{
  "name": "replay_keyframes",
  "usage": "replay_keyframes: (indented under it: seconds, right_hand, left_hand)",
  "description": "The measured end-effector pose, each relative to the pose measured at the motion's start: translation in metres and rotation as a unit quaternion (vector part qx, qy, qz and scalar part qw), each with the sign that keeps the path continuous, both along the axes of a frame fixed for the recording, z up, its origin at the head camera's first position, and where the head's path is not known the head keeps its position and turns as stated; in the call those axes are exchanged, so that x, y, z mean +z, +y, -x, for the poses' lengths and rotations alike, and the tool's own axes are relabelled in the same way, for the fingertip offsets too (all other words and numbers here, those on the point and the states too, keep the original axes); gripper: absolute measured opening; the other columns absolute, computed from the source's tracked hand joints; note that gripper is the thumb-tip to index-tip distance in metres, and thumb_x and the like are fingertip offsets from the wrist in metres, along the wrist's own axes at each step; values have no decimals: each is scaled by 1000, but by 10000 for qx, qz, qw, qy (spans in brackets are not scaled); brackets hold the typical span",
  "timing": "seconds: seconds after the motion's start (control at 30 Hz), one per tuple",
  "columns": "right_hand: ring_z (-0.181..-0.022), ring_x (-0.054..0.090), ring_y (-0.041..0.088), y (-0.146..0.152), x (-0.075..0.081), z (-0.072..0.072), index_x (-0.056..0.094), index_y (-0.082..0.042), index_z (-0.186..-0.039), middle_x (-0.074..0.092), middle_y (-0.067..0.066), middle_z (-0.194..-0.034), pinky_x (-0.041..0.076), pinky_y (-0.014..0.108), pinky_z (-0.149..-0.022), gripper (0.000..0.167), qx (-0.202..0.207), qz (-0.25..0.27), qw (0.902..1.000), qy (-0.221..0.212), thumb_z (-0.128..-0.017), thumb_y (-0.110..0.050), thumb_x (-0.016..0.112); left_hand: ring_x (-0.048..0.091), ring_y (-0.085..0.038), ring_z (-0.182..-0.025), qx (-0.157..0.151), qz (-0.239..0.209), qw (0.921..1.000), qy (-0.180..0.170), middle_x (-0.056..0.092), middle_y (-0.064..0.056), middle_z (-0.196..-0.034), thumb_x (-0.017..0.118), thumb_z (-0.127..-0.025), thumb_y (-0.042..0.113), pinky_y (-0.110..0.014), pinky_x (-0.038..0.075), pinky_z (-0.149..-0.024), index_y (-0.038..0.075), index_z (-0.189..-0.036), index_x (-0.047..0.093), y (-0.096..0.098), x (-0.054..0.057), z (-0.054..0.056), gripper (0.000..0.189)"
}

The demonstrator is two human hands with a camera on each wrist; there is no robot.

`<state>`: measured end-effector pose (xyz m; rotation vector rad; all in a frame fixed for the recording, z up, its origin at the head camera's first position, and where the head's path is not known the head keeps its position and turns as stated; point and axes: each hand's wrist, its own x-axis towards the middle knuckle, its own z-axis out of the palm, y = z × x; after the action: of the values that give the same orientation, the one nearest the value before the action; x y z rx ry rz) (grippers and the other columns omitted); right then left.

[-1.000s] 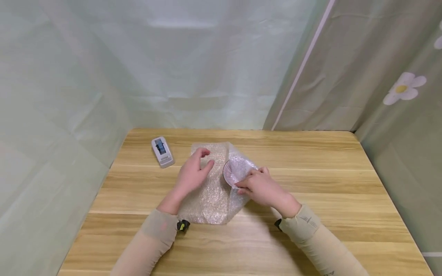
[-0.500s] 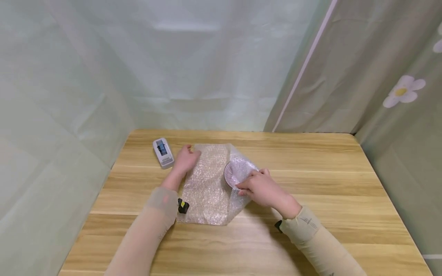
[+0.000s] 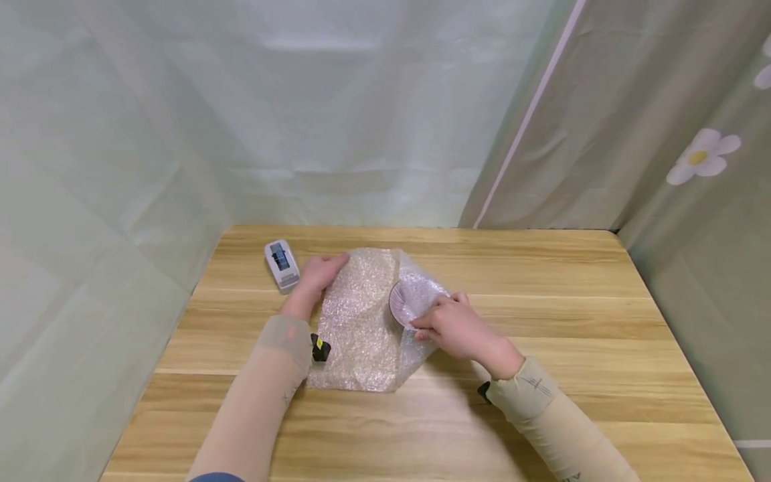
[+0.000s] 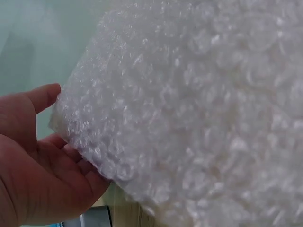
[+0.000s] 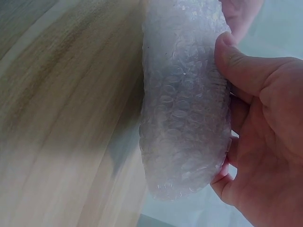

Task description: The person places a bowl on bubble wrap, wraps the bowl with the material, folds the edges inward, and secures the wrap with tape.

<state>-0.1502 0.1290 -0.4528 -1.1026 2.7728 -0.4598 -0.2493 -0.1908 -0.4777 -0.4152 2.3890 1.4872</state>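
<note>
A sheet of bubble wrap lies on the table, its right part folded over a small round bowl with fine ribbed lines inside. Part of the bowl's rim and inside shows; the rest is under the wrap. At the sheet's far left corner, my left hand holds the edge raised, thumb above and fingers beneath in the left wrist view. My right hand grips the folded wrap against the bowl's right side, thumb at the rim. In the right wrist view the covered side stands tilted beside the palm.
A grey-white oblong case with a dark window lies left of the left hand. The wooden table reaches back to hanging curtains. Small black wrist cameras sit under the sleeves.
My left hand has moved left from above the wrap to its far left corner, taken hold of it and raised that edge. My right hand keeps its grip in place.
</note>
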Motion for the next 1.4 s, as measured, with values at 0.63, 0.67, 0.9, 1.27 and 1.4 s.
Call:
replay_keyframes:
  seconds: [0.63,0.67,0.9,1.27,1.4]
  right_hand:
    - [-107,61,22,-2,2,-2,82,-20,-124,80,-6,-113,38,49,-91,31,-34,-5,10000,-61,-99,-36,75]
    - [-106,61,22,-2,3,-3,82,-20,-124,80,-5,-113,38,49,-91,31,-34,-2,10000,-75,-99,-36,75]
    - [-105,61,21,-3,3,-3,82,-20,-124,80,-6,-114,38,48,-90,31,-32,17,10000,-59,-99,-37,75]
    - [-103,60,21,-3,2,-2,83,-20,-123,81,-7,-110,37,47,-88,30,-25,13,10000,-10,-98,-36,76]
    - [-103,60,22,-3,2,-2,83,-20,-123,81,-6,-110,37,47,-88,31,-22,-17,10000,29,-98,-36,76]
  left_hand:
    - [46,-38,-145,550,-616,9963,220,45,-25,-161,69,-104,26,-46,40,-121,-4,-158,44,-4,-10,2,67]
    - [48,-37,-143,516,-538,9970,220,48,-24,-159,68,-105,27,-46,41,-120,-4,-156,48,-4,-10,2,63]
    - [49,-37,-140,440,-285,9985,178,51,-24,-155,64,-108,34,-48,40,-120,-5,-151,53,-1,-8,3,59]
    - [45,-40,-146,366,-344,9983,299,50,-26,-158,61,-108,37,-48,36,-124,-6,-153,51,2,-6,4,63]
    - [44,-40,-148,373,-415,9981,256,48,-25,-159,61,-108,38,-48,36,-124,-5,-155,50,2,-6,6,64]
